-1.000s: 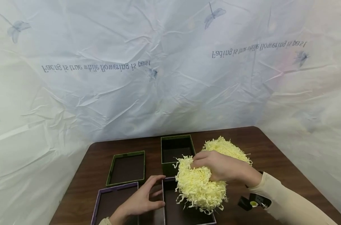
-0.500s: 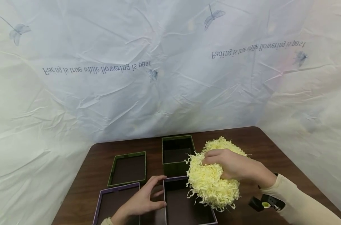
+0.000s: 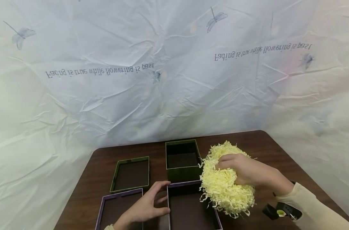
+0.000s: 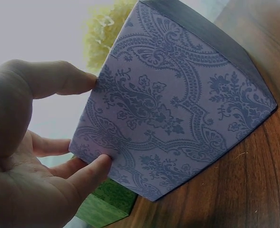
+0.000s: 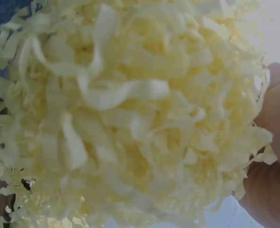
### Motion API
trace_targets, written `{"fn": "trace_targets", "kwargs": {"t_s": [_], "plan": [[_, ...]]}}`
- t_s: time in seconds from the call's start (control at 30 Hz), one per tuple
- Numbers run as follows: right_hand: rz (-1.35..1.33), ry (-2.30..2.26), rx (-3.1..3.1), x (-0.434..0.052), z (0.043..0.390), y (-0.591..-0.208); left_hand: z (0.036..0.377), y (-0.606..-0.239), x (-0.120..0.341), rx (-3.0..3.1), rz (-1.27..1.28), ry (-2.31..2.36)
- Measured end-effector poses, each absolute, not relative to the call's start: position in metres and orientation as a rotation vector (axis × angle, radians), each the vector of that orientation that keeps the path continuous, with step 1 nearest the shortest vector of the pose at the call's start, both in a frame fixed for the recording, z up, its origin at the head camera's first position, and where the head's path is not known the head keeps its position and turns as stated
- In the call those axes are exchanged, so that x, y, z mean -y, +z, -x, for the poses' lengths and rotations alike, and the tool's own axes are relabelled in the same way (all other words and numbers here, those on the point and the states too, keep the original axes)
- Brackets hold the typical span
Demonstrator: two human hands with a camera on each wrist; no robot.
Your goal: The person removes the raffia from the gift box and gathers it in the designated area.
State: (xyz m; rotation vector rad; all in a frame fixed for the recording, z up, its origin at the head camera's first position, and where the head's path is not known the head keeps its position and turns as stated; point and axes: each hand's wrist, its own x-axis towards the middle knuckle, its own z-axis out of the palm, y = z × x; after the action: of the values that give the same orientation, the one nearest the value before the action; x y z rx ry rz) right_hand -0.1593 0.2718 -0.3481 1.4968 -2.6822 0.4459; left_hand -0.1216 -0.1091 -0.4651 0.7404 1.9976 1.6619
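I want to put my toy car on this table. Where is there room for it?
Bare wood shows along the back edge of the table behind the green lid, and down the left side beside the purple lid. The far right corner behind the yellow paper shreds is free too. The middle is crowded with boxes and both hands.

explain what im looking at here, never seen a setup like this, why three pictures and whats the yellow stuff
No machine here: a person works with bare hands and wears three cameras. The wide picture comes from the head, looking down at a brown table. The other two come from the wrists, so they sit very close to each hand.

On the table lie an open purple box, an open green box behind it, and what look like their two shallow lids on the left. The left hand grips the purple box's wall; its wrist picture shows the patterned side. The right hand holds a clump of shredded yellow paper, which fills its wrist picture.
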Motion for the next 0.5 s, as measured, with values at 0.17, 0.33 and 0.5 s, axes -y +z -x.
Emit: {"fn": "trace_targets", "kwargs": {"t_s": [0.17,0.33,0.5], "plan": [[-1.498,0.45,2.68,-0.278,0.158,-0.35,0.121,-0.465,0.11,-2.0,-0.744,1.659],[-1.458,0.457,2.727,-0.284,0.157,-0.352,0.12,-0.463,0.111,-1.999,-0.731,1.657],[-1.422,0.462,2.761,-0.294,0.154,-0.356,0.12,-0.462,0.11,-1.995,-0.73,1.656]]}}
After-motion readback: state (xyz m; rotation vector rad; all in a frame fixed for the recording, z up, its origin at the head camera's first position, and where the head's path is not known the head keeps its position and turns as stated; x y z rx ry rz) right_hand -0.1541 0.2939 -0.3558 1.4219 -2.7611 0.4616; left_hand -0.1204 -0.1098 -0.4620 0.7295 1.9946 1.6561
